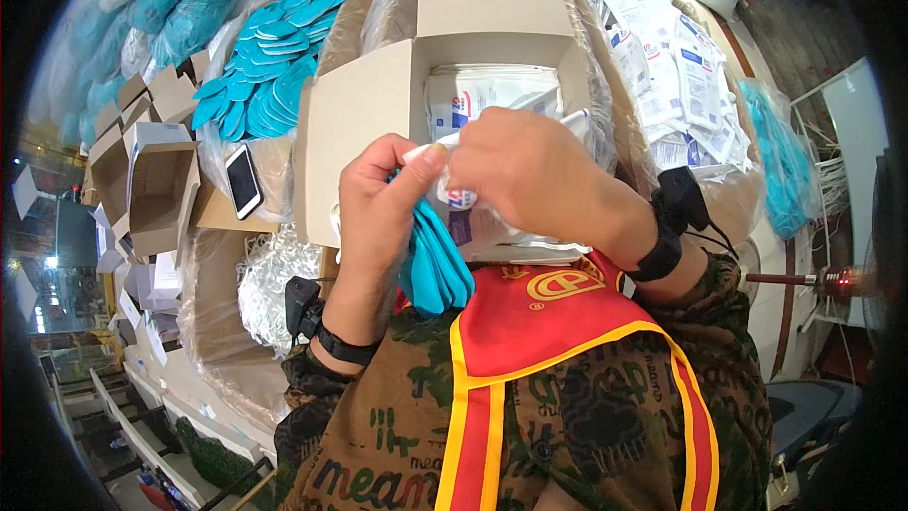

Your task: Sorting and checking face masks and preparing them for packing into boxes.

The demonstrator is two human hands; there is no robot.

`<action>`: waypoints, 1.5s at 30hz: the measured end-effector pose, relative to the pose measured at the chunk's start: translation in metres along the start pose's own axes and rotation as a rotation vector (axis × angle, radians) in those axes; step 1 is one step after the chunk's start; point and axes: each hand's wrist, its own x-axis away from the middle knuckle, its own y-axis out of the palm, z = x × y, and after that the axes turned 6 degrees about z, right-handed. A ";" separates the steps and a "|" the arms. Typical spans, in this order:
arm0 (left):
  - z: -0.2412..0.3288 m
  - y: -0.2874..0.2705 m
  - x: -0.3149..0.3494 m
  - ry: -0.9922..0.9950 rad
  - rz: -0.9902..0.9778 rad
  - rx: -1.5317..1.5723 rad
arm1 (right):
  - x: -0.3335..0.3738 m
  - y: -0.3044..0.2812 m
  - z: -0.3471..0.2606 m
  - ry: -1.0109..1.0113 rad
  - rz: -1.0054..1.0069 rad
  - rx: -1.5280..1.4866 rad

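Note:
My left hand [378, 203] is closed, thumb and fingers pinching one end of a twisted white strip [430, 147]. Below its fingers hangs a bundle of flat teal pads [435, 260] with rounded ends, pressed close together. Opposite it, my right hand [525, 170] is curled into a fist around the strip's other end, its fingertips mostly hidden. Both hands hover over the near part of an open cardboard box [411, 95]. Inside the box lie flat white printed packets [492, 85], partly covered by my right hand.
To the left, teal pads [274, 47] fill a lined carton, with a white-edged phone [243, 182] at its near corner. White bands [279, 284] lie in a nearer carton. Small cardboard boxes [161, 180] stand farther left. White packets [676, 76] heap up at the right.

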 end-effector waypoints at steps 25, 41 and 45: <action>0.038 0.001 0.016 0.481 -0.124 -0.467 | -0.018 -0.036 -0.009 0.046 0.015 -0.096; 0.001 -0.030 -0.035 0.008 0.158 0.110 | -0.007 -0.039 -0.072 -0.255 -0.063 -0.024; -0.024 -0.043 -0.055 0.046 0.183 0.069 | -0.001 -0.061 -0.079 -0.193 -0.081 -0.043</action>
